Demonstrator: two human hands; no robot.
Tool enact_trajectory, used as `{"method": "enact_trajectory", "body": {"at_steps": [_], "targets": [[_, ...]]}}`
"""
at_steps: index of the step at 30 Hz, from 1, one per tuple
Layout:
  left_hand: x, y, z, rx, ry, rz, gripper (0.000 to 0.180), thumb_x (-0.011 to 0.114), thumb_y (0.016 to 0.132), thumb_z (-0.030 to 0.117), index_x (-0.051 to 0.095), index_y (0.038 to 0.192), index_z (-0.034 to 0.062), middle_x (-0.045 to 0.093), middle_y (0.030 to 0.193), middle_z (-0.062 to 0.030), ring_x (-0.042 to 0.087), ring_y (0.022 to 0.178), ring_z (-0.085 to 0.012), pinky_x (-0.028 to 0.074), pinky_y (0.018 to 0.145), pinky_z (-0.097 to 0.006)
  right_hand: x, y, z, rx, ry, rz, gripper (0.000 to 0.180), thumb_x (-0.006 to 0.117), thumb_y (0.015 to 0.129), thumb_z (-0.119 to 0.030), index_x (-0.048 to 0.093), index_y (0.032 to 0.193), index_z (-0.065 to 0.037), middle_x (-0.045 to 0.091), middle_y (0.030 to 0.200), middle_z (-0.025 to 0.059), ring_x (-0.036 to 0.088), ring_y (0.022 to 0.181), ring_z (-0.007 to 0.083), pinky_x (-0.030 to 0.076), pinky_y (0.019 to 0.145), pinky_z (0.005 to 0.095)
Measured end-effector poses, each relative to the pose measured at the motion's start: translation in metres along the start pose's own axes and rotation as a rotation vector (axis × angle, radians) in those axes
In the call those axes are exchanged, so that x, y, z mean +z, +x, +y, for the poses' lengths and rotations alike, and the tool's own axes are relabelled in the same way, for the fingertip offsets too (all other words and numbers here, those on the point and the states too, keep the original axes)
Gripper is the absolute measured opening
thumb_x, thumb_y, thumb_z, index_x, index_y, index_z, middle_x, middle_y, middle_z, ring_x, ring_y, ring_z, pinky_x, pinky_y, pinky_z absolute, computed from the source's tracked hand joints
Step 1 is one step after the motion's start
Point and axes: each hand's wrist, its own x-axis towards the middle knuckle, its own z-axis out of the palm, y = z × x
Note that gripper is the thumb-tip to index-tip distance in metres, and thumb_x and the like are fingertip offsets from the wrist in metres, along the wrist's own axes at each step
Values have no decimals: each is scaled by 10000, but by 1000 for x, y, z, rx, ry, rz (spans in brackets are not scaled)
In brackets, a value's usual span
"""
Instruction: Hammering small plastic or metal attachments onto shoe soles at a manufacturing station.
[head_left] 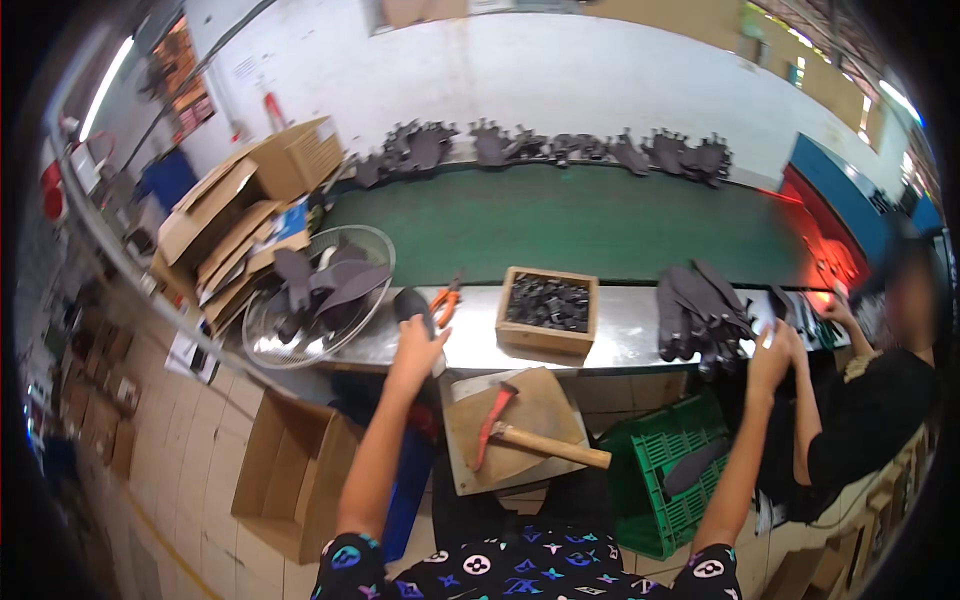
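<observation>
A dark grey, flat, elongated piece [410,303] is in the left hand [420,347], its fingers clamped on the lower end, at the shiny metal bench [472,328]. Orange-handled pliers [447,299] lie just beside it. The right hand [769,357] is near a heap of dark grey, elongated pieces [688,305]; whether its fingers grip anything, I cannot tell. Between the hands sits an open wooden box [545,339] of small black parts [549,303].

Dark sole-shaped piece [411,304] (rounded tip), held aslant.
</observation>
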Motion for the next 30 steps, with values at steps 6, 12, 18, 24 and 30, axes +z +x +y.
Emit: {"method": "enact_trajectory", "body": {"at_steps": [6, 12, 18, 24, 30], "targets": [[29, 4, -3, -261, 131, -68, 827, 855, 721, 290, 435, 1290, -138, 364, 1375, -361, 463, 1215, -581, 461, 1033, -583, 87, 33, 141, 3, 68, -545, 400, 641, 989, -258, 605, 1288, 6, 575, 1313, 248, 599, 1169, 411, 478, 985, 474], [4, 14, -14, -431, -115, -102, 709, 733, 774, 324, 514, 1258, -146, 550, 1236, -350, 597, 1157, -470, 525, 927, -469, 122, 68, 188, 29, 50, -365, 333, 716, 914, -289, 715, 1167, -72, 688, 1112, 210, 662, 1030, 378, 518, 932, 448], [-95, -11, -4, -250, -682, -290, 133, 558, 865, 142, 604, 828, 22, 524, 788, 9, 495, 711, -111, 424, 619, -300, 70, 80, 100, -172, 31, -90, 312, 724, 898, -274, 713, 1118, -54, 687, 1137, 210, 672, 1023, 353, 528, 901, 454], [-206, 35, -24, -82, -393, 29, 163, 577, 840, 88, 611, 973, 1, 595, 816, -81, 660, 806, -226, 538, 725, -355, -28, 71, -61, -411, 95, 240, 296, 581, 1005, -96, 614, 1284, -4, 548, 1346, 214, 608, 1191, 390, 493, 984, 456], [-176, -17, 68, 317, -141, 360, 711, 676, 937, 197, 367, 1523, -60, 394, 1550, -278, 385, 1439, -398, 290, 1209, -455, -84, 0, -222, -939, 268, 511, 414, 688, 854, 113, 648, 1247, -12, 589, 1171, 150, 624, 1032, 290, 530, 822, 381]]}}
